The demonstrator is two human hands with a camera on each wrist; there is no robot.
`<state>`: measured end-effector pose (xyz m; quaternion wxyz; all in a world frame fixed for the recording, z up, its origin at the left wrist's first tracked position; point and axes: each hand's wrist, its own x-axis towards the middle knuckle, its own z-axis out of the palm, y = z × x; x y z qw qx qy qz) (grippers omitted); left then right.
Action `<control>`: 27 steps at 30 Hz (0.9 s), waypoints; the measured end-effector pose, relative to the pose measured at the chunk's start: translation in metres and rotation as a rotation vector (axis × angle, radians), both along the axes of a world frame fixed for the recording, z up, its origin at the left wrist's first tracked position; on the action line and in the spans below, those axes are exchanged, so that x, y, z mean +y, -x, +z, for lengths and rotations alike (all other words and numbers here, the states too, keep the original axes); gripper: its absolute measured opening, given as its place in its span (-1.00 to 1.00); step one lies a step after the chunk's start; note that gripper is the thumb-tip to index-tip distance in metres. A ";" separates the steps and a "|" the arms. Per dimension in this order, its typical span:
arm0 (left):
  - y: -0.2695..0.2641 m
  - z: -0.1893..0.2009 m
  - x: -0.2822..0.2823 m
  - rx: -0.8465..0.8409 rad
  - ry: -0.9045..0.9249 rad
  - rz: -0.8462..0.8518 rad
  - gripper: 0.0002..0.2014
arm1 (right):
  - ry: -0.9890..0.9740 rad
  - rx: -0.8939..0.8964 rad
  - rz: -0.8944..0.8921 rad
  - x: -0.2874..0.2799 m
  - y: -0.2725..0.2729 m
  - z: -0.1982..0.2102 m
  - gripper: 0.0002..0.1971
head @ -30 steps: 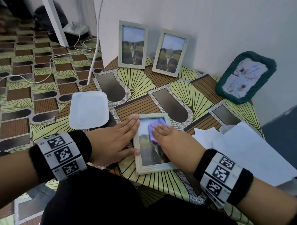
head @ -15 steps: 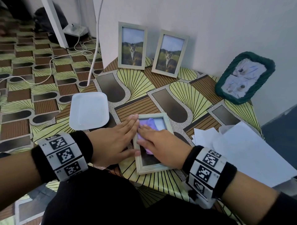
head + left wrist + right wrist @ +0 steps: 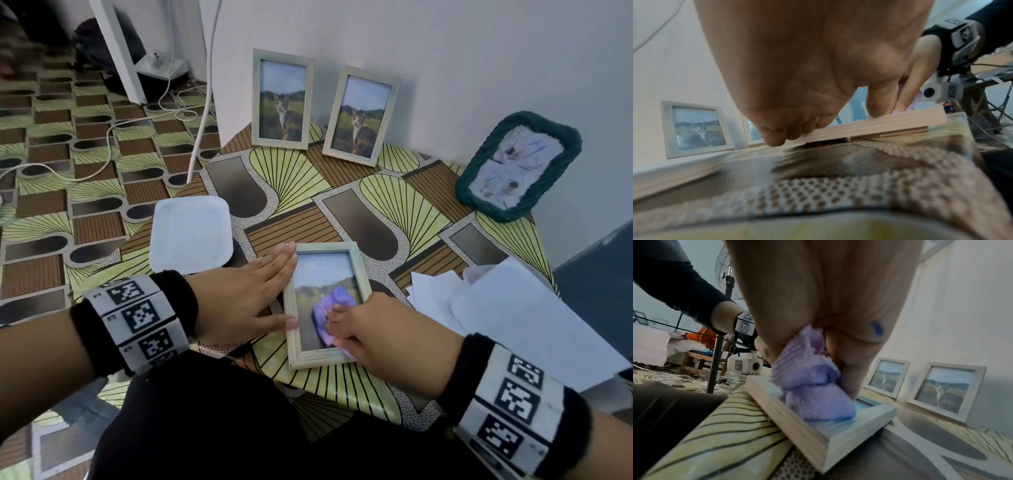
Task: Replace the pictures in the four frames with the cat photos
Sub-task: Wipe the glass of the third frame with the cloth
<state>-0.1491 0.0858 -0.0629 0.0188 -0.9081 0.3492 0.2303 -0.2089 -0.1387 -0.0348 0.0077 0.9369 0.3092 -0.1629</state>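
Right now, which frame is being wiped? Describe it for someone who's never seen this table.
On the patterned table, it's the pale wooden frame lying flat at the near edge. Unlike the two upright frames by the wall, a purple cloth is on its glass.

Bench cover (image 3: 394, 219): yellow-green fans with black ribs, brown stripes, dotted borders. Flat frame (image 3: 297, 346) centre: pale wood. Cloth (image 3: 329, 311) on it: lilac, ribbed. Upper-right frame (image 3: 479, 178): dark green weave. Left tray (image 3: 190, 236): white.
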 end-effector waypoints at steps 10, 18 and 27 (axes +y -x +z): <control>0.001 0.003 -0.002 0.035 -0.007 0.001 -0.02 | 0.086 -0.034 -0.166 0.017 -0.030 0.000 -0.82; -0.001 0.004 -0.002 0.053 0.013 0.004 -0.02 | -0.027 -0.117 -0.279 0.024 -0.069 -0.005 -0.75; -0.002 0.003 -0.002 0.050 0.032 0.007 -0.03 | -0.306 0.050 -0.159 0.021 -0.063 -0.003 -0.71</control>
